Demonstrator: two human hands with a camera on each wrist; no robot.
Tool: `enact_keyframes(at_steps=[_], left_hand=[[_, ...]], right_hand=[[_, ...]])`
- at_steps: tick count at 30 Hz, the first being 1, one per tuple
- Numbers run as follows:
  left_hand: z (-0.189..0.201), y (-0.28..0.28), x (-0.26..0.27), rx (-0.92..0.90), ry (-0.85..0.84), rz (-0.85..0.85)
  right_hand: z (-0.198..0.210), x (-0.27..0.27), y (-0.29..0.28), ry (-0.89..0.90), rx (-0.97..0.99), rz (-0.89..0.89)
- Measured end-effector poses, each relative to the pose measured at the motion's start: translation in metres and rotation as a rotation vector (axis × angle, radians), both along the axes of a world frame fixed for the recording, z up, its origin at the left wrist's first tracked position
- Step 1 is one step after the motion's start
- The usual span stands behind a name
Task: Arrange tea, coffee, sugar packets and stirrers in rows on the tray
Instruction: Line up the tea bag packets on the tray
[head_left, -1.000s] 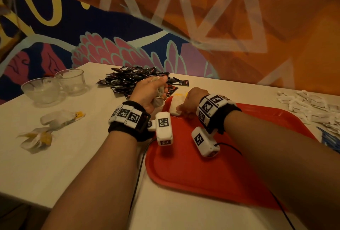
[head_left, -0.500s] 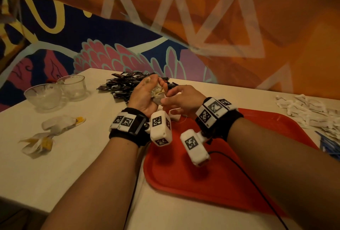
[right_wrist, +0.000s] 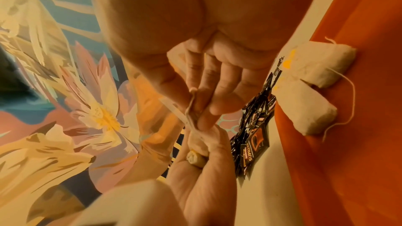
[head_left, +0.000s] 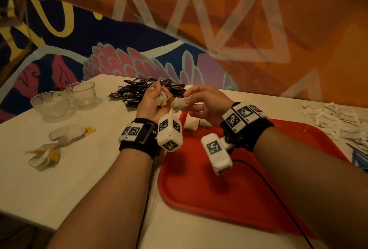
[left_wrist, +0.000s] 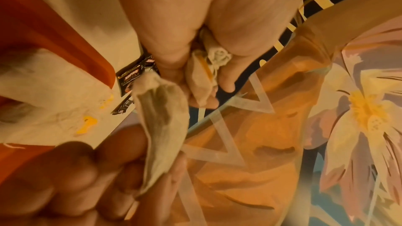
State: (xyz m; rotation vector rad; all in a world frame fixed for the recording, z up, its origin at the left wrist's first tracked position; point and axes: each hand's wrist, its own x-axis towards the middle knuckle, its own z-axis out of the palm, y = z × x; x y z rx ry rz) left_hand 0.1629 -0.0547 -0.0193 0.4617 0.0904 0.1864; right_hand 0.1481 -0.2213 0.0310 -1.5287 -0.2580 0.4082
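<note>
Coffee sachets (head_left: 147, 91): black heap on the table (head_left: 83, 169) at 11 o'clock of the tray (head_left: 249, 193); "KOPIKO" and "SUPREME" legible. Tray: red, two tea bags (head_left: 196, 124) at its far-left corner. Left hand (head_left: 153, 103): palm up, fingers curled round bunched tea bags (head_left: 162, 99). Right hand (head_left: 207, 105): thumb and fingertips pinch one tea bag (head_left: 179, 104), held above the tray's far edge. Glass bowls (head_left: 65, 99) at 10 o'clock. White packets (head_left: 336, 121) at 2 o'clock. Loose tea bags (head_left: 57, 143) at 9 o'clock.
</note>
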Motion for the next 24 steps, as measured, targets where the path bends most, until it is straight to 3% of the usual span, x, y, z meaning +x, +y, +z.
enact_keyframes(at_steps=[3,6,8,11,13,18,24], left_hand=[[0.002,0.0,-0.003,-0.02,0.031,0.023],[0.004,0.0,-0.008,0.139,0.068,0.04],[0.007,-0.003,-0.012,0.391,0.08,0.104],[0.014,-0.017,-0.023,0.963,0.044,0.18],[0.017,-0.028,-0.028,1.176,-0.044,0.164],[0.015,-0.032,-0.028,1.354,-0.127,0.138],[0.019,-0.037,-0.035,1.224,-0.13,0.079]], right_hand=[[0.002,0.001,-0.003,0.012,0.032,-0.029],[0.005,0.004,-0.006,0.014,0.05,-0.05],[0.007,0.006,-0.009,0.023,0.069,-0.07],[0.011,0.01,-0.015,0.027,0.07,-0.117],[0.011,0.011,-0.017,0.026,0.061,-0.148],[0.014,0.011,-0.021,0.032,0.049,-0.14],[0.013,0.014,-0.021,-0.112,-0.125,-0.124]])
